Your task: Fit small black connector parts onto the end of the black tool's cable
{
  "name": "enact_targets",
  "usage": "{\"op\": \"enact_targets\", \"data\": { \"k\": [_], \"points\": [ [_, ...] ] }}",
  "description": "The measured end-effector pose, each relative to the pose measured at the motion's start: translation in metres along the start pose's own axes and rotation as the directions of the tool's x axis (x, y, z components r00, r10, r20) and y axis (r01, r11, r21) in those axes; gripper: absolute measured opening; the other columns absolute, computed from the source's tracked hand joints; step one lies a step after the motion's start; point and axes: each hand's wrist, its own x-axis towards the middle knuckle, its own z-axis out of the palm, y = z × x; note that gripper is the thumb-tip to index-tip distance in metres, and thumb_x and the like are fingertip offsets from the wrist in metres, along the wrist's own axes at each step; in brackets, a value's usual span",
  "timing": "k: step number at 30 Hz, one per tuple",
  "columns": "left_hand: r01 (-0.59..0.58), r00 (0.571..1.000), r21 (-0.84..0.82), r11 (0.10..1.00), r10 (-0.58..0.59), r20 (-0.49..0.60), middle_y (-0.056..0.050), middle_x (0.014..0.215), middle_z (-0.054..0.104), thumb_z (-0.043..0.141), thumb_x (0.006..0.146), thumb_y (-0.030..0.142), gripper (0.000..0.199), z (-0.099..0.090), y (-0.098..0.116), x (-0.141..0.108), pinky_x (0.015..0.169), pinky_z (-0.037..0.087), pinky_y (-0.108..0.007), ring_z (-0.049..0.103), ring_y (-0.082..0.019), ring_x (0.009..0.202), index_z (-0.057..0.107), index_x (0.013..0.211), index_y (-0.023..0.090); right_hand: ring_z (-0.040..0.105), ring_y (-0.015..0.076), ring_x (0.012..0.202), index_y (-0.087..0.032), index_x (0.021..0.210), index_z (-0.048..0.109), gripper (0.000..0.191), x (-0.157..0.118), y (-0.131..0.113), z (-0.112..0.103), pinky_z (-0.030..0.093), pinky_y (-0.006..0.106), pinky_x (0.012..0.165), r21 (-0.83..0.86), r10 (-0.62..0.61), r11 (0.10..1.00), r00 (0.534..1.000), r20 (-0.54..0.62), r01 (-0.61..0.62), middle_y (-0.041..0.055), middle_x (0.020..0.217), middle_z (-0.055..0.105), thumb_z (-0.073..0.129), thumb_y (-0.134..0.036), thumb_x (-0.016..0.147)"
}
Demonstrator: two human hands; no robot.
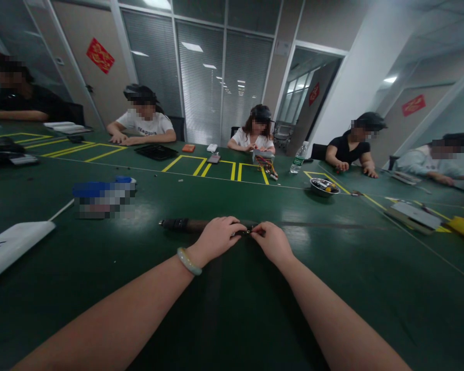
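An electric screwdriver (193,225), dark brown and black with a metal bit end at the left, lies crosswise on the green table. Over its middle is my left hand (220,234), with a pale green bangle on the wrist; the fingers curl round the body and the thumb reaches its near side. My right hand (272,242) pinches at the tool's right end. Between the fingertips of both hands shows a small shiny brass-coloured part (248,232), too small to name. My fingers hide most of that end.
Ahead left lies a blue and white packet (104,196), and nearer a white case (17,245). A metal bowl (325,186) of small parts, a water bottle (299,157) and an open box (413,216) stand to the right. Several people sit across the table.
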Motion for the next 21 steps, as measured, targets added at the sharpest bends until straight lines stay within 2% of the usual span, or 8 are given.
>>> {"op": "enact_targets", "data": {
  "k": [13, 21],
  "points": [
    [0.001, 1.000, 0.020, 1.000, -0.001, 0.008, -0.003, 0.115, 0.059, 0.057, 0.090, 0.034, 0.026, -0.0011, -0.0002, 0.0010, 0.087, 0.045, -0.036, 0.056, -0.021, 0.103, 0.064, 0.115, 0.031, 0.059, 0.0139, 0.071, -0.023, 0.084, 0.071, 0.005, 0.0011, 0.0001, 0.0058, 0.041, 0.024, 0.064, 0.066, 0.061, 0.996, 0.998, 0.034, -0.063, -0.0024, 0.081, 0.066, 0.067, -0.027, 0.082],
    [0.016, 1.000, 0.008, 1.000, -0.016, 0.006, -0.003, 0.114, 0.059, 0.057, 0.089, 0.037, 0.025, 0.0016, -0.0014, 0.0016, 0.087, 0.044, -0.036, 0.056, -0.021, 0.103, 0.066, 0.112, 0.031, 0.061, 0.0145, 0.074, -0.022, 0.083, 0.070, 0.005, -0.0017, -0.0071, 0.0072, 0.042, 0.024, 0.066, 0.046, 0.007, 0.999, 1.000, 0.015, -0.008, -0.0011, 0.083, 0.066, 0.066, -0.024, 0.083]
  ]
}}
